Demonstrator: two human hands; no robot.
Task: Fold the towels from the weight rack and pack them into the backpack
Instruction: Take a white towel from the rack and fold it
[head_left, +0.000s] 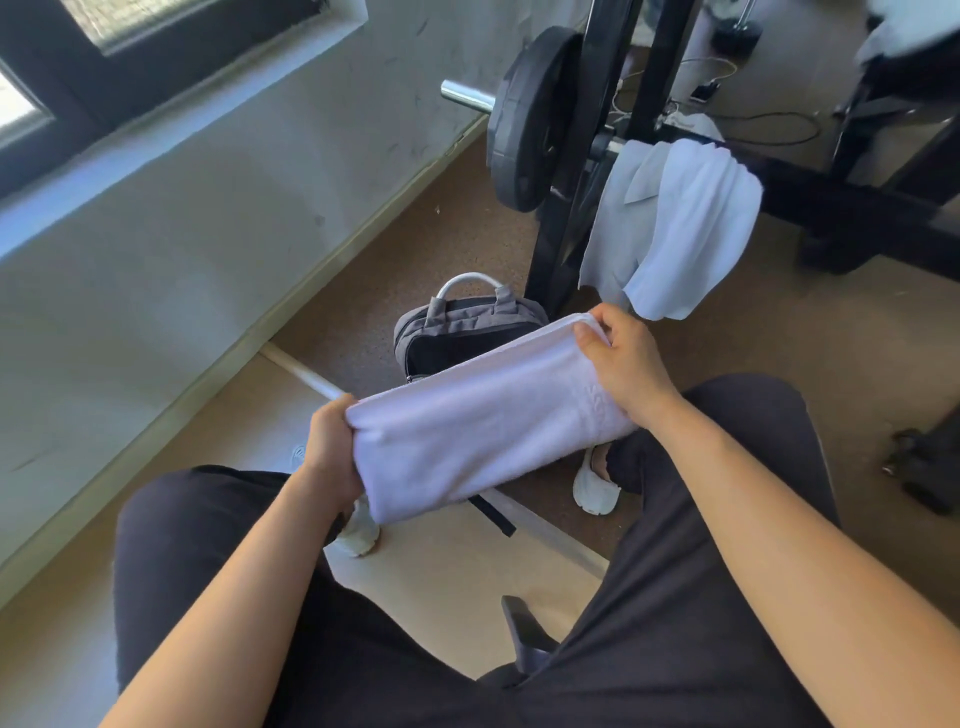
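Left grip is curled round the near end of the folded white towel, and the right grip pinches its far end, holding the towel up above the knees. Just behind sits the open grey backpack on the brown floor. Hanging towels drape the black weight rack, with a pale wall to the left.

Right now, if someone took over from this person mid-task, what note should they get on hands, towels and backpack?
Left hand: grips the left end of the folded white towel.
Right hand: fingers pinch its right end.
Backpack: stands open behind the towel; contents hidden.
Done: this towel is folded, not yet packed.
Left: pack it; then the grey towel and the hanging white towel on the weight rack.
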